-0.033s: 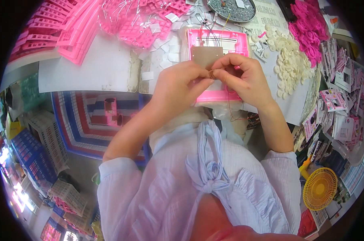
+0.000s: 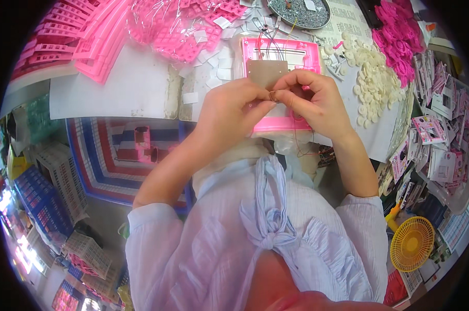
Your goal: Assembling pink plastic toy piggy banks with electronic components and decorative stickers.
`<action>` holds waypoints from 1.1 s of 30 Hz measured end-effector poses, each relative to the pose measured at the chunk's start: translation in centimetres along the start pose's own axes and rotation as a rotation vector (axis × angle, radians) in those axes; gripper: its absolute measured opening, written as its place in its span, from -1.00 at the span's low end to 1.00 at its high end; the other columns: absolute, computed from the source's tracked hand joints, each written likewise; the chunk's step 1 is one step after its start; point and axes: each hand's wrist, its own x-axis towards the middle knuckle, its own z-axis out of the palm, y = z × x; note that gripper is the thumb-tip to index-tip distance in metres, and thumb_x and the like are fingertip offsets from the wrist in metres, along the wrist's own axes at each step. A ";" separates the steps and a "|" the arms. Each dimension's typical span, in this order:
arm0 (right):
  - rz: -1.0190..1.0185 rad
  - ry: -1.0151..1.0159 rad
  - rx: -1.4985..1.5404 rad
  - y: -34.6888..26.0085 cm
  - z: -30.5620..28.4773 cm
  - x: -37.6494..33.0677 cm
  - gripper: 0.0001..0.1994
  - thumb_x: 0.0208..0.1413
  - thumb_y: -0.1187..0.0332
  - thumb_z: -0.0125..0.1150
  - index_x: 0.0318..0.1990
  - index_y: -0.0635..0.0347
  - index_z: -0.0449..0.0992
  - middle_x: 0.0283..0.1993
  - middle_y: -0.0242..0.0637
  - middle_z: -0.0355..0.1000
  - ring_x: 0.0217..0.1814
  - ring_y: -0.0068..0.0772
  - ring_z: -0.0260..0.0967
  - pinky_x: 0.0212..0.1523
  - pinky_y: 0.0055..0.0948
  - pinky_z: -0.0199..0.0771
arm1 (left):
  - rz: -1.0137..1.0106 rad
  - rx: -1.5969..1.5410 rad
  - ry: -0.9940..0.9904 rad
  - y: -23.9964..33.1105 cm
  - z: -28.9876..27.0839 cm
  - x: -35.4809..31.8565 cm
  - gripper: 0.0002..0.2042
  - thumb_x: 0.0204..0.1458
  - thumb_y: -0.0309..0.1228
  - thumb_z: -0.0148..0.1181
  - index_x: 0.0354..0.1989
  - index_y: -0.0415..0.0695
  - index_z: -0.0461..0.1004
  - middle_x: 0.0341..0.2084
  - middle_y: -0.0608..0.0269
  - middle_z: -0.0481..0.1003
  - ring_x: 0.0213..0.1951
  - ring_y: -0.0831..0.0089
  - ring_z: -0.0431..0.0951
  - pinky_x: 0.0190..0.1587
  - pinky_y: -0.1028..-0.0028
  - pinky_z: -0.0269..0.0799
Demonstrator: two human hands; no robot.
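Since the earlier frame I see almost no movement: both hands sit in the same place over the pink frame, fingertips together as before.

From the head camera, my left hand (image 2: 232,111) is curled narrow, thumb and forefinger pinched on a tiny brownish piece (image 2: 272,95). My right hand (image 2: 315,101) meets it from the other side, its fingers also closed tight on that same small piece, so the two hands touch at the fingertips. The piece is too small for me to say what it is. A thin red wire (image 2: 295,136) runs down from under the right hand, over the frame's lower edge.

The hands hover just above a flat pink frame (image 2: 307,52) lying on the white table (image 2: 115,93), near its front edge. A brown card (image 2: 265,71) rests on the frame, directly behind my fingertips, with thin wires lying behind it.

To the right of the frame lies a heap of small white rings (image 2: 374,83), and further right a pile of pink parts (image 2: 398,39). A clear bag of pink pieces (image 2: 177,23) lies to the left of the frame, with stacked pink strips (image 2: 84,44) at the far left. A round tray of grey bits (image 2: 299,11) lies at the back. A yellow fan (image 2: 412,243) shows low on the right, beside my sleeve.
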 end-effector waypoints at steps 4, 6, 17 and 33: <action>0.038 -0.036 -0.010 0.2 -0.5 -0.1 -0.92 0.19 0.50 0.27 -0.20 0.31 0.58 -0.39 -0.49 0.48 -0.49 -0.80 0.29 -0.49 -0.69 0.28 | 0.016 -0.034 0.043 -0.1 0.5 0.1 -0.90 0.01 -0.58 0.33 -0.29 -0.28 0.60 -0.45 0.25 0.55 -0.57 0.61 0.34 -0.51 0.55 0.25; 0.032 -0.029 -0.010 0.3 -0.4 -0.1 -0.92 0.19 0.49 0.28 -0.20 0.30 0.58 -0.40 -0.51 0.47 -0.49 -0.81 0.28 -0.50 -0.70 0.25 | 0.008 -0.028 0.050 0.1 0.6 0.1 -0.90 0.01 -0.61 0.29 -0.29 -0.28 0.59 -0.45 0.27 0.52 -0.59 0.63 0.30 -0.52 0.55 0.21; -0.003 0.033 0.107 1.3 0.1 0.2 -0.91 0.16 0.46 0.29 -0.24 0.29 0.59 -0.48 -0.58 0.43 -0.51 -0.87 0.15 -0.52 -0.70 0.13 | -0.019 -0.011 0.058 0.5 0.1 -0.1 -0.89 -0.03 -0.61 0.27 -0.30 -0.24 0.55 -0.45 0.23 0.50 -0.56 0.52 0.33 -0.49 0.48 0.26; 0.028 0.045 0.057 1.1 -0.1 0.0 -0.90 0.14 0.45 0.32 -0.25 0.30 0.60 -0.46 -0.56 0.45 -0.50 -0.85 0.18 -0.51 -0.68 0.16 | -0.048 -0.010 0.027 0.4 0.1 -0.2 -0.90 -0.02 -0.54 0.30 -0.32 -0.21 0.55 -0.43 0.13 0.54 -0.43 0.27 0.57 -0.37 0.38 0.48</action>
